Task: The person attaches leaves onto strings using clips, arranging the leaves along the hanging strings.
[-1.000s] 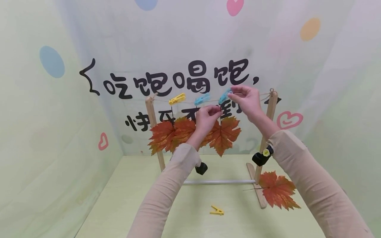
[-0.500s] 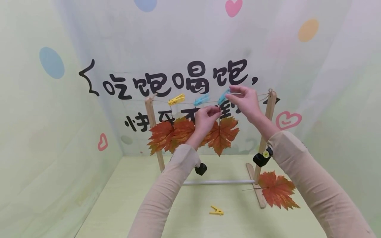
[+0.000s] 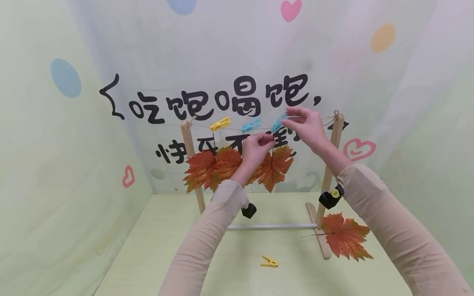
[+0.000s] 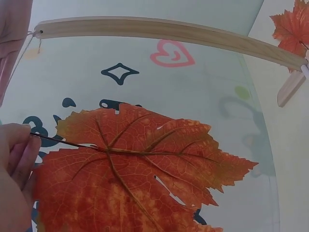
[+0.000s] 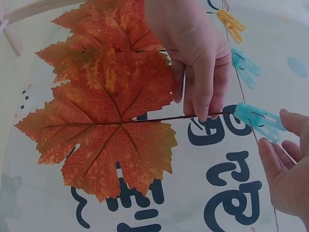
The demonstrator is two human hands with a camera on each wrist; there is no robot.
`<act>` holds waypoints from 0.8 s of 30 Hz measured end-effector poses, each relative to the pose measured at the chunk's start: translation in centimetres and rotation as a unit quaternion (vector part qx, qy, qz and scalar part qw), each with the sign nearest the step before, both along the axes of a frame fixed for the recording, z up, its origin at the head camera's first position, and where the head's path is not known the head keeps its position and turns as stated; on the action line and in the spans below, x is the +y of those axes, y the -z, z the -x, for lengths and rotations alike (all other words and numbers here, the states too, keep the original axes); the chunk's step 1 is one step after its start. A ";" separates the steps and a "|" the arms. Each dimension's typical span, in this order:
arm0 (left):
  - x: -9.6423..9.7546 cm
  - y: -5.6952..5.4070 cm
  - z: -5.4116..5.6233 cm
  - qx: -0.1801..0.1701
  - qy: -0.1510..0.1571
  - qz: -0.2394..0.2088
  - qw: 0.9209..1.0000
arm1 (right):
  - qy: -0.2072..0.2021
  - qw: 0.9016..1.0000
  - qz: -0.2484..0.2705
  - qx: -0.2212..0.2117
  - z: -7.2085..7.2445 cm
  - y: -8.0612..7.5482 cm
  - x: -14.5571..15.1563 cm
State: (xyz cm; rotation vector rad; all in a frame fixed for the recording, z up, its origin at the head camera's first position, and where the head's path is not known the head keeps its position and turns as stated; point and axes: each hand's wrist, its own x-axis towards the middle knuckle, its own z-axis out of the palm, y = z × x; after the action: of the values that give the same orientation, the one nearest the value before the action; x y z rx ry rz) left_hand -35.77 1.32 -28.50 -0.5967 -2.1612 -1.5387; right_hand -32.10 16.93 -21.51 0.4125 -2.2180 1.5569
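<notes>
My left hand pinches the thin dark stem of an orange-red maple leaf, just under the string. At the stem's top is a blue clothespin on the string. Thumb and fingers of my right hand hold this clothespin by its handle end. To the left along the string sit another blue clothespin and a yellow clothespin, with overlapping leaves hanging below. The left wrist view shows the pinched leaf close up, its stem running to my left fingertips.
The string runs between two wooden posts, joined low down by a white rod. On the table lie a loose yellow clothespin and, by the right wooden foot, another maple leaf.
Both hands stay almost in place. The pinched leaf has swung slightly left and turned a little, and the right forearm has shifted slightly to the right.
</notes>
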 end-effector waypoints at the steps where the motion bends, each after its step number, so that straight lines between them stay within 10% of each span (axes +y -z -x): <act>1: 0.0 0.0 0.0 0.000 0.000 0.002 1.000 | -0.001 1.000 0.001 0.000 0.0 0.0 0.0; 24: -1.3 1.2 -2.1 0.041 0.011 -0.004 0.999 | 0.022 0.999 -0.047 0.007 -2.3 0.0 3.0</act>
State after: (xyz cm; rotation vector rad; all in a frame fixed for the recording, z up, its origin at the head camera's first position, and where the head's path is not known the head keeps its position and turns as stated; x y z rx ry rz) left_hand -33.67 -0.02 -29.70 -0.6719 -2.0930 -1.5080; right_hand -29.77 19.98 -21.51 0.3979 -2.2804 1.4292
